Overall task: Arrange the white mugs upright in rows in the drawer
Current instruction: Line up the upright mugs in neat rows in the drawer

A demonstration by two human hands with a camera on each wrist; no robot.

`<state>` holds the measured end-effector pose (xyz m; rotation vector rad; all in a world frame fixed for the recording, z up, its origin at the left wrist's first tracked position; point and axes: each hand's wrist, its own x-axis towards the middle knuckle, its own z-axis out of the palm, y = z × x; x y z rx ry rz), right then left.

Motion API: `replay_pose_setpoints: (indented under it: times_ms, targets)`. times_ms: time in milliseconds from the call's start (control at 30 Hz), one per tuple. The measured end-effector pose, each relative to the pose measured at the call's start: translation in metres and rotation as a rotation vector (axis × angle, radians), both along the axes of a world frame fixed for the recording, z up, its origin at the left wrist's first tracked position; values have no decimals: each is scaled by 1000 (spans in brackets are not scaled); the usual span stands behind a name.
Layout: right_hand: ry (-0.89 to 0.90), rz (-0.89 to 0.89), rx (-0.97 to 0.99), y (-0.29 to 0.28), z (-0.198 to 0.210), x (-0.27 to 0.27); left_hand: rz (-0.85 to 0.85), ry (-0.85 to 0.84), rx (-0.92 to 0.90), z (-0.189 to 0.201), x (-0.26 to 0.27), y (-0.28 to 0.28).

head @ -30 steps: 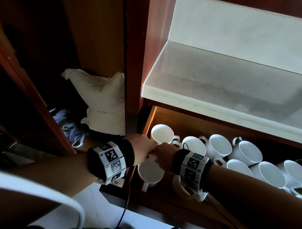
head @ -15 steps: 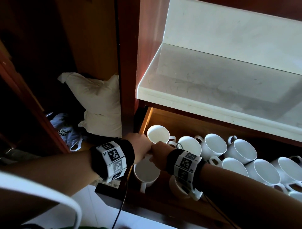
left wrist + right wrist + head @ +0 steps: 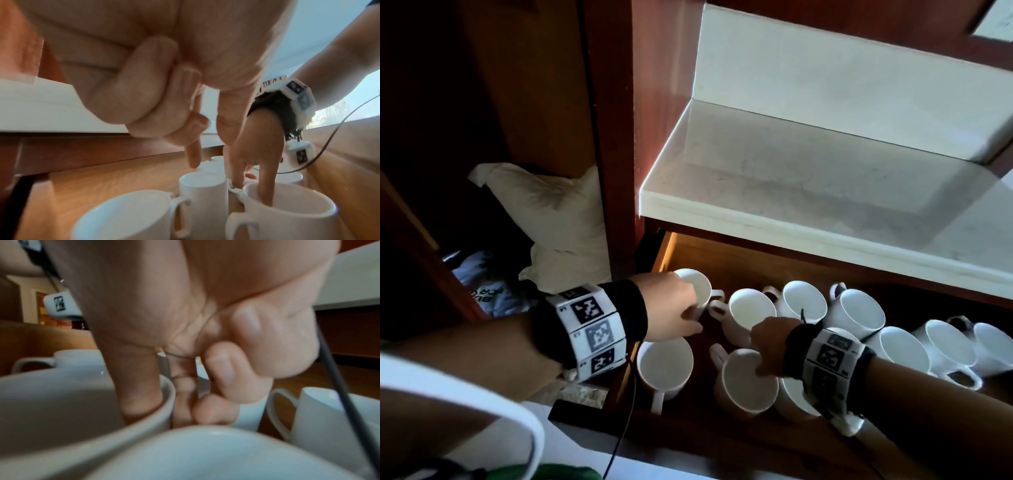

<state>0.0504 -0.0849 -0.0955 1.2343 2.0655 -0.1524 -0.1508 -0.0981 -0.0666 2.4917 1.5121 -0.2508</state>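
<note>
Several white mugs stand upright in the open wooden drawer (image 3: pixel 722 260). My left hand (image 3: pixel 671 308) hovers over the back-left mug (image 3: pixel 697 284). In the left wrist view this hand (image 3: pixel 208 151) holds nothing: index finger and thumb point down and apart, the other fingers are curled, and the mug (image 3: pixel 123 216) is below it. My right hand (image 3: pixel 767 349) pinches the rim of a front-row mug (image 3: pixel 743 387), thumb inside and fingers outside, as the right wrist view shows on the mug (image 3: pixel 61 402). Another mug (image 3: pixel 664 366) stands at the front left.
A white stone counter (image 3: pixel 825 192) overhangs the back of the drawer. More mugs (image 3: pixel 948 346) crowd the drawer's right side. A pillow (image 3: pixel 551 212) and a bag (image 3: pixel 482 291) lie in the dark cupboard to the left. A black cable (image 3: pixel 626 411) hangs from my left wrist.
My right hand has left the left hand's side, moved right and nearer to me, and now pinches a front-row mug's rim. The left hand stays over the back-left mug.
</note>
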Motion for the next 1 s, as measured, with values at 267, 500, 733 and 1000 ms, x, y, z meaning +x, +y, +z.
replay_pose_setpoints:
  times_ms: [267,500,733,1000]
  targets:
    - [107,5,35,-7,1,-1,-91,-36,-76,10,36,4]
    - [270,222,224,-14,58,-5,-105,-44,-152,-7,56,5]
    - [422,-110,321,3,77,6,269,-234,-93,1,57,16]
    - [269,69,120,2,41,-1,263,-152,-220,13,33,18]
